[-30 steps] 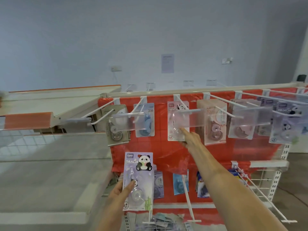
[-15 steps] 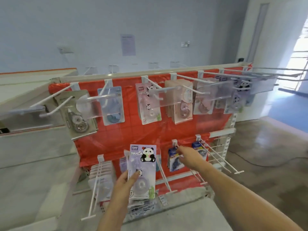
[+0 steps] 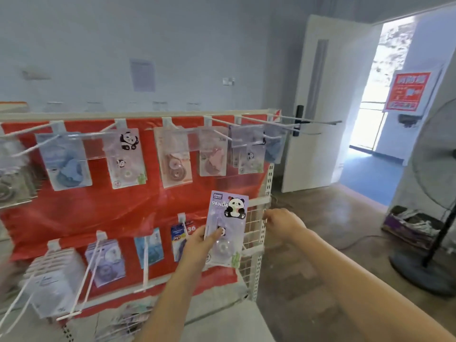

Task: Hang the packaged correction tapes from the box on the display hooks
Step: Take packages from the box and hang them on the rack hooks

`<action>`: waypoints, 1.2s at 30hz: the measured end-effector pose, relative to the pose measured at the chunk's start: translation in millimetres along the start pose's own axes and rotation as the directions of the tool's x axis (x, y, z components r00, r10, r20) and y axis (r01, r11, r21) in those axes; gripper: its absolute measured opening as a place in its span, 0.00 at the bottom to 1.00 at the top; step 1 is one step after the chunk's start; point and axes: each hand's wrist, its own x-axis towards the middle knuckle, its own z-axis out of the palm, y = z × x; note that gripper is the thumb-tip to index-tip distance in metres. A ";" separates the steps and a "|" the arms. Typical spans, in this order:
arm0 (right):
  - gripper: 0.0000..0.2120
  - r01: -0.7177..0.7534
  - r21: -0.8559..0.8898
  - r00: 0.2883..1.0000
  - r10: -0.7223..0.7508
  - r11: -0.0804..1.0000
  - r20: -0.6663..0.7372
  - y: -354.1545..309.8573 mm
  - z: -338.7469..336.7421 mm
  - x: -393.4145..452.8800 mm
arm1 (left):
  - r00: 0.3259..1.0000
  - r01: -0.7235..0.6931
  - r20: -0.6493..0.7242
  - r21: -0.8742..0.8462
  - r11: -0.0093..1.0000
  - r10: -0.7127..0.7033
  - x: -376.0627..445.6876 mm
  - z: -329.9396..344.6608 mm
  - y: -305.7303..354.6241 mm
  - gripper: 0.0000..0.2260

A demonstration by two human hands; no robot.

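We see a white door (image 3: 328, 99) standing open, a red poster (image 3: 407, 91) beyond, and a standing fan (image 3: 434, 183) at right.

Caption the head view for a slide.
Left hand holds lilac panda correction-tape pack before red hook display; right hand reaches alongside.

A red-backed display rack (image 3: 74, 218) carries two rows of white hooks (image 3: 91, 275). Packaged correction tapes (image 3: 127, 159) hang along the upper row; more packs (image 3: 106, 262) hang below, thickest at the lower left.
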 end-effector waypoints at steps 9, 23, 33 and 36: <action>0.11 0.061 0.047 0.998 -0.060 0.997 -0.018 93.6 -22.9 4.4 | 0.981 -0.184 -0.068 -0.014 0.983 0.182 28.7 129.3 71.4 0.14; 0.12 0.089 0.139 0.996 -0.089 0.986 -0.008 117.0 -14.5 19.3 | 0.937 -0.204 -0.303 -0.081 0.976 0.171 67.9 175.5 101.3 0.28; 0.10 0.117 0.212 0.993 -0.120 0.970 0.000 113.9 3.7 44.4 | 0.948 -0.188 -0.277 -0.081 0.979 0.159 74.4 178.4 88.4 0.26; 0.09 0.087 0.216 0.994 -0.098 0.972 0.039 110.4 17.4 45.7 | 0.948 -0.202 -0.256 -0.032 0.979 0.187 74.8 180.0 91.7 0.22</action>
